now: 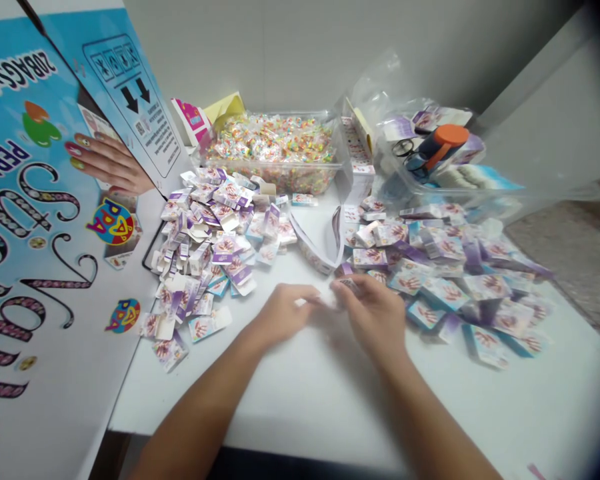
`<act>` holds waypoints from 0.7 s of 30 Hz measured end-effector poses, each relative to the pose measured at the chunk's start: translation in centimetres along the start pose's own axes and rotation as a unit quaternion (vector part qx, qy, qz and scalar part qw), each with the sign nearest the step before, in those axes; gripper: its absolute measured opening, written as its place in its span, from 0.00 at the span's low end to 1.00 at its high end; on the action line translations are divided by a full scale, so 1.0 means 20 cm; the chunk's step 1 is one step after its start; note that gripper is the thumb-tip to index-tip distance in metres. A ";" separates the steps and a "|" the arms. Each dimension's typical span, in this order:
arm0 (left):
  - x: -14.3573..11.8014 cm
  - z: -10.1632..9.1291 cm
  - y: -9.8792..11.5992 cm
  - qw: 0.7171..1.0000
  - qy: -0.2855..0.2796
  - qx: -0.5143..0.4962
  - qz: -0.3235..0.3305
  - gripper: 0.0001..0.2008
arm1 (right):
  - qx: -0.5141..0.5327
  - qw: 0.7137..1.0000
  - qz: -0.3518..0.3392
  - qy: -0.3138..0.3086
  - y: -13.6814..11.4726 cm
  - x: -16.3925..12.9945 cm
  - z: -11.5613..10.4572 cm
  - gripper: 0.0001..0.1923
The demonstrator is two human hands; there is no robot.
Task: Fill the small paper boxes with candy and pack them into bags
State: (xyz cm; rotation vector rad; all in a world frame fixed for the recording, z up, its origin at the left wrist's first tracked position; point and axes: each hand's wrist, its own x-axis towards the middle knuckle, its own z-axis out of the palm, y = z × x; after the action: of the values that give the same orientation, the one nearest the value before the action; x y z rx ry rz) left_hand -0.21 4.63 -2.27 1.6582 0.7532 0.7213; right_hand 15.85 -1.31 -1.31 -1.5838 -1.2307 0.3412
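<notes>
Whatever the hands point(325, 308) pinch between them is blurred, and the blue carton point(40, 220) runs off the left edge.

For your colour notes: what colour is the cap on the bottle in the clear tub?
Orange cap, head view.

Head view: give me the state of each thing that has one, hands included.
left hand: pinching small box
right hand: pinching same small box
small box: held between both hands, blurred
left pile of boxes: flaps open, loose heap
right pile of boxes: flattened heap
clear tub: uncovered, full
</notes>
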 end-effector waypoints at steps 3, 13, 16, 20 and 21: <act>-0.01 0.03 -0.04 0.988 0.106 0.030 0.106 0.08 | -0.055 0.987 -0.145 0.027 -0.02 -0.05 0.04 0.07; -0.02 0.05 -0.04 0.954 0.249 0.120 0.119 0.13 | -0.052 0.962 -0.204 -0.172 0.02 -0.06 0.05 0.19; -0.01 0.05 -0.04 0.933 0.270 0.176 0.159 0.13 | -0.012 0.984 -0.147 -0.097 0.00 -0.05 0.00 0.16; 0.02 0.01 -0.05 0.895 0.315 0.246 0.198 0.06 | -0.008 0.995 -0.096 -0.040 -0.01 -0.02 -0.04 0.13; 0.02 0.00 -0.06 0.894 0.318 0.249 0.195 0.05 | -0.019 0.996 -0.082 -0.035 0.00 0.00 -0.04 0.14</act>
State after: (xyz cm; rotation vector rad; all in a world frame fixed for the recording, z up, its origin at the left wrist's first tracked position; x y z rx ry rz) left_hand -0.04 5.21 -3.37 2.0881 1.1454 1.5012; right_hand 16.46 -1.82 -1.09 -1.5019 -1.4181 0.2704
